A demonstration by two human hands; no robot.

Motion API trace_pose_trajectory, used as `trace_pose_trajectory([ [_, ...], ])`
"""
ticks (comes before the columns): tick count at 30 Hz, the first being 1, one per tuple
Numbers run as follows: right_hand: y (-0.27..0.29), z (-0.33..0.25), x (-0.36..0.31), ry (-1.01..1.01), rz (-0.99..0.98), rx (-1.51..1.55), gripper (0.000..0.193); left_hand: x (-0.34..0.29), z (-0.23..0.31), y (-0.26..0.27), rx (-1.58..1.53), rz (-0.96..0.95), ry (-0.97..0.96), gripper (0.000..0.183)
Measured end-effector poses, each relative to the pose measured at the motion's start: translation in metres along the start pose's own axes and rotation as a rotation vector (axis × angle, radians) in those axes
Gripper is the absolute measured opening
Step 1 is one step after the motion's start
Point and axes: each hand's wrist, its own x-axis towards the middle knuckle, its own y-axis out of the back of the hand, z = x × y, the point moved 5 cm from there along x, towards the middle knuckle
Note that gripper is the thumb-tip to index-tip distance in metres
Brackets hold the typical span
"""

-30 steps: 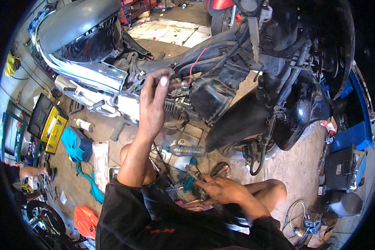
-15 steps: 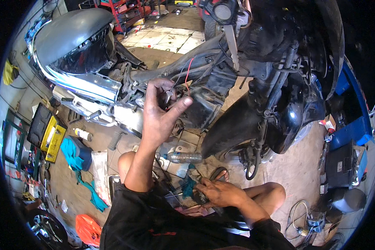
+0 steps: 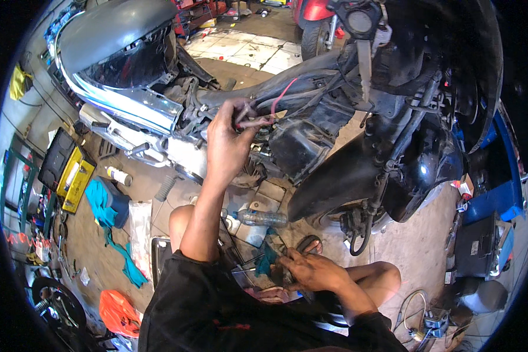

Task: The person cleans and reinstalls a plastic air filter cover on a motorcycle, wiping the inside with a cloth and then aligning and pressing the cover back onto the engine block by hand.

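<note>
My left hand (image 3: 229, 144) is raised at the middle of a partly stripped motor scooter (image 3: 258, 91). Its thumb and fingers are drawn together around something small that I cannot make out. A thin red wire (image 3: 283, 97) arcs just above the fingertips, beside the scooter's dark frame. Low over my lap, my right hand (image 3: 317, 270) has its fingers bent over a greyish piece, next to a teal cloth (image 3: 266, 261). What it grips is mostly covered by the fingers.
A clear plastic bottle (image 3: 263, 218) lies on the floor beyond my lap. To the left are a yellow-and-black toolbox (image 3: 76, 186), a blue container (image 3: 116, 205) and an orange plastic bag (image 3: 117, 314). The scooter's front fender (image 3: 334, 182) juts toward me; a dark case (image 3: 475, 246) stands right.
My left thumb has moved in toward the fingers, and the red wire now bends in an arc rightward. The view has shifted slightly; my right hand stays in my lap.
</note>
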Motion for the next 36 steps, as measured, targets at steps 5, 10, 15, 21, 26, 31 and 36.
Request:
trace_pose_trajectory([
  [5,-0.002,0.002,0.003,-0.007,-0.062,0.081,0.075,0.002,0.000,0.003,0.187,-0.004,-0.190,0.040],
  [10,-0.021,0.010,0.004,0.010,-0.016,0.045,0.074,0.003,0.008,0.003,0.208,0.048,-0.235,0.040],
  [15,-0.007,0.002,0.009,-0.063,-0.111,0.070,0.074,0.001,0.004,-0.004,0.212,0.104,-0.279,0.040],
  [21,-0.018,0.007,0.007,-0.006,-0.029,0.051,0.072,-0.005,-0.001,-0.009,0.166,-0.016,-0.121,0.030],
  [26,-0.014,0.005,0.004,-0.015,-0.029,0.062,0.071,-0.005,0.018,-0.007,0.092,-0.106,-0.183,0.024],
  [31,0.000,-0.005,0.008,-0.039,-0.100,0.090,0.060,-0.007,0.011,-0.014,-0.032,-0.247,-0.063,0.021],
  [36,-0.002,-0.002,0.009,-0.027,-0.080,0.086,0.071,-0.003,0.002,-0.016,-0.081,-0.335,0.007,0.020],
])
